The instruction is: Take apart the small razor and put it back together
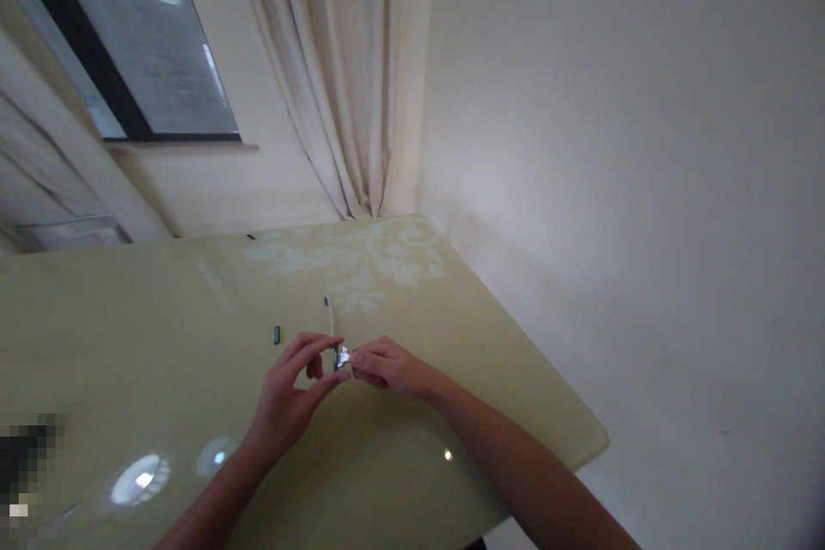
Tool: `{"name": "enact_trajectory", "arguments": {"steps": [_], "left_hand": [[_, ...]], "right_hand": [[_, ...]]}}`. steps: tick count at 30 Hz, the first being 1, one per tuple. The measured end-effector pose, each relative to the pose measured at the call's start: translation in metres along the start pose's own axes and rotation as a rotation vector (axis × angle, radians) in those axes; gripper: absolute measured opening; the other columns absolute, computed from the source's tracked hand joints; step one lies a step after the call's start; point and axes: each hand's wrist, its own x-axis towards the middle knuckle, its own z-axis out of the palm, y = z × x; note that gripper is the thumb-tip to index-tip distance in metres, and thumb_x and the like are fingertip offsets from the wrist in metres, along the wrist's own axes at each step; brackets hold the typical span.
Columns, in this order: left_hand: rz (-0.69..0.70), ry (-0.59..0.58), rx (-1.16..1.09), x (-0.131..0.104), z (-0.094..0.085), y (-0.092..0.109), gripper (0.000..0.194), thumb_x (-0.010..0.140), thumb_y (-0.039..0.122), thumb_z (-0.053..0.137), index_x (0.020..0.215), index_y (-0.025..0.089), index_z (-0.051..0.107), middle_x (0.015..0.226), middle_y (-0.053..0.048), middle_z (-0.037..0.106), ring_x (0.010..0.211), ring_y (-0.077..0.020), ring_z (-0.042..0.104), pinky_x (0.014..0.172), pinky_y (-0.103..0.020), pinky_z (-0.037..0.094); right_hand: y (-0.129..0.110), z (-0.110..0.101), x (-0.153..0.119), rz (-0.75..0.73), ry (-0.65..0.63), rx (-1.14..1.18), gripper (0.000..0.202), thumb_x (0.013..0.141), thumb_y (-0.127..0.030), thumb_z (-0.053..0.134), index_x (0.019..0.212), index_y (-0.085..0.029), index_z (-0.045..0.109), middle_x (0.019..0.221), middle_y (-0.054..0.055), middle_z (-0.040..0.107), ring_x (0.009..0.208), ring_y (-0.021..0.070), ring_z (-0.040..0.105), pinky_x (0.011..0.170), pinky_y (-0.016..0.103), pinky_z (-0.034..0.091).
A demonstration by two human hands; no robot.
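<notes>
My left hand (293,391) is closed in a pinch, with thumb and index finger on the two ends of a small dark bar-shaped piece (336,357). In my right hand (390,368), the fingertips pinch a small shiny silver piece (344,356) that looks like crumpled foil. The silver piece is right against the dark piece or very close; I cannot tell which. Just beyond my left fingertips lies a thin white cord (332,316) with a dark tip at its far end. Whether it joins the dark piece is hidden.
A small dark green block (277,335) lies on the glossy table (161,318) left of my hands. A tiny black piece (251,236) is near the back edge. Beyond the table are a curtain (348,77) and a wall (612,146). A blurred dark object (26,455) is at the lower left.
</notes>
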Motion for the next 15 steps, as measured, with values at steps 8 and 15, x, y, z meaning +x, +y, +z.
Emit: {"name": "enact_trajectory", "arguments": {"steps": [8, 15], "left_hand": [[-0.018, 0.048, 0.060, 0.008, -0.012, -0.006, 0.041, 0.084, 0.052, 0.075, 0.115, 0.025, 0.073, 0.091, -0.001, 0.062, 0.065, -0.0125, 0.054, 0.065, -0.027, 0.050], [-0.013, -0.237, 0.093, 0.052, 0.038, -0.011, 0.042, 0.080, 0.048, 0.079, 0.113, 0.023, 0.075, 0.095, -0.004, 0.068, 0.068, -0.0142, 0.056, 0.067, -0.028, 0.048]], "right_hand": [[-0.003, -0.005, 0.001, -0.133, 0.113, -0.060, 0.058, 0.096, -0.067, 0.052, 0.063, -0.020, 0.044, 0.058, -0.006, 0.038, 0.053, 0.0085, 0.030, 0.053, 0.026, 0.022], [-0.001, -0.037, 0.012, -0.235, 0.587, 0.302, 0.055, 0.087, -0.073, 0.060, 0.075, -0.020, 0.055, 0.050, -0.011, 0.028, 0.041, 0.0052, 0.017, 0.043, 0.024, 0.011]]}}
